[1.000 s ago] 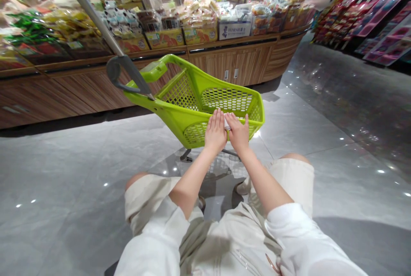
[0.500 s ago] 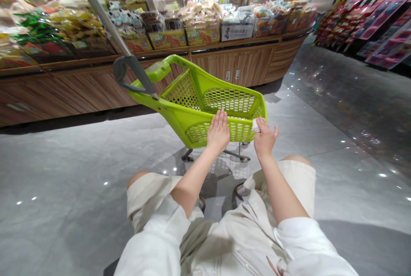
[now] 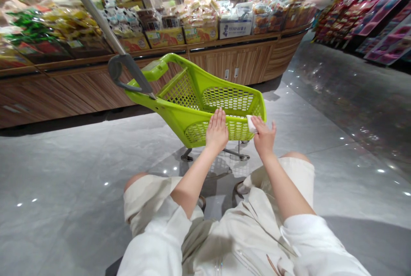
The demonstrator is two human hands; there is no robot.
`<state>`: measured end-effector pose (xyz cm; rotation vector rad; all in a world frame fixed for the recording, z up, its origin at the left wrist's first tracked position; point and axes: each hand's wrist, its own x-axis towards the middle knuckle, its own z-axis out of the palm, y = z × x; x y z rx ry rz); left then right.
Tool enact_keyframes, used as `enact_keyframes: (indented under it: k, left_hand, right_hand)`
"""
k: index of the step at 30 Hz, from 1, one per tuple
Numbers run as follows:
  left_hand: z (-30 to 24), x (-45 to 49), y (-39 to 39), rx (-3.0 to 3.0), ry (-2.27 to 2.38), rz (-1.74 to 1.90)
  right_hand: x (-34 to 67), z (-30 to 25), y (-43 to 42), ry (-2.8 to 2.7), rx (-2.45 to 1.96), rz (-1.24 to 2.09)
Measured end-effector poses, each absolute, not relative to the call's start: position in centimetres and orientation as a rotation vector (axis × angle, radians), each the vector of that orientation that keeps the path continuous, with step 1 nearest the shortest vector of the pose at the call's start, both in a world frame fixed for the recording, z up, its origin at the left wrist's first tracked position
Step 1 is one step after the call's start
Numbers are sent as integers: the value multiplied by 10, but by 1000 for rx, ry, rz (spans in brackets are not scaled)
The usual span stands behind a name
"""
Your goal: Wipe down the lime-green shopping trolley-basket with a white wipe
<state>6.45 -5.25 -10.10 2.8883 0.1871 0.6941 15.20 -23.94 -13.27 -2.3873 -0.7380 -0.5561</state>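
A lime-green plastic shopping cart (image 3: 197,124) with a latticed basket stands on its metal base just ahead of my knees. My left hand (image 3: 217,130) lies flat on the near rim, fingers spread, holding nothing. At the right end of that rim, my right hand (image 3: 263,136) pinches a small white cloth (image 3: 252,124) against the plastic. A long grey pole with a looped handle (image 3: 123,68) rises from the cart's far left end. The basket's inside shows no goods.
A curved wooden counter (image 3: 231,61) stacked with bagged baked goods and boxes runs behind the cart. Pink and red packaged goods hang on shelving (image 3: 362,14) at the far right. Polished grey floor tiles (image 3: 64,169) surround the cart.
My right hand has slid from the middle of the near rim to its right end, carrying the white cloth. My left hand has barely moved.
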Motion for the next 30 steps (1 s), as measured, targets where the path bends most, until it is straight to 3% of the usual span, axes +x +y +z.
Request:
enact_keyframes:
  k: [6, 13, 18, 24, 30]
  left_hand:
    - [-101, 66, -55, 2874, 199, 680]
    - [-103, 68, -53, 2858, 186, 683]
    - [-102, 66, -51, 2915, 207, 677]
    - [-99, 65, -53, 2881, 193, 676]
    - [-101, 67, -56, 2878, 211, 653]
  right_hand:
    - [151, -135, -240, -395, -2388, -554]
    - [118, -112, -151, -803, -2324, -481]
    - [136, -118, -191, -911, -2341, -512]
    - [157, -143, -260, -527, -2379, -619]
    - [137, -126, -199, -543, -2353, -574]
